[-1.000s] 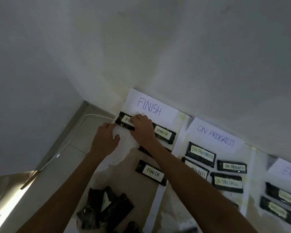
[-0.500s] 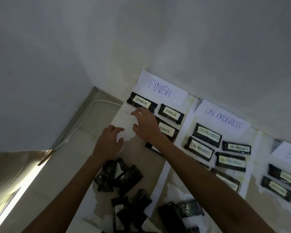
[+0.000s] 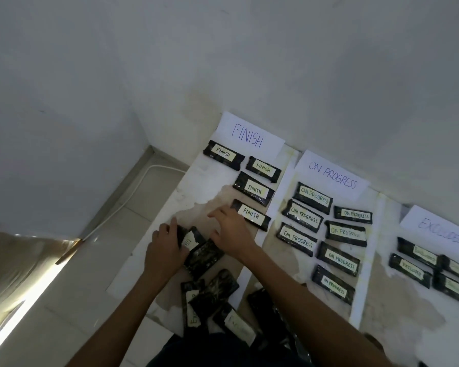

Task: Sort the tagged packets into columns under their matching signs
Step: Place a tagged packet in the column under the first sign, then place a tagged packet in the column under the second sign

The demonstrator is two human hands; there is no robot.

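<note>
Three paper signs lean on the wall: FINISH [image 3: 249, 135], ON PROGRESS [image 3: 331, 176] and EXCLUDES [image 3: 439, 231]. Black packets with pale tags lie in columns below them: several FINISH packets [image 3: 255, 190], several ON PROGRESS packets [image 3: 302, 215] and several EXCLUDES packets [image 3: 408, 270]. A loose pile of unsorted packets [image 3: 212, 290] lies in front of me. My left hand [image 3: 164, 247] rests on a tagged packet [image 3: 190, 241] at the top of the pile. My right hand [image 3: 231, 230] hovers beside it, fingers spread, near the lowest FINISH packet [image 3: 252, 214].
The packets lie on a pale sheet with white strips [image 3: 366, 263] dividing the columns. A white cable [image 3: 122, 202] runs along the wall base at the left. A bright strip of light [image 3: 13, 313] crosses the tiled floor at lower left.
Both hands have drawn back from the top FINISH packet down to the unsorted pile. The left hand now lies on a tagged packet. The view has tilted downward.
</note>
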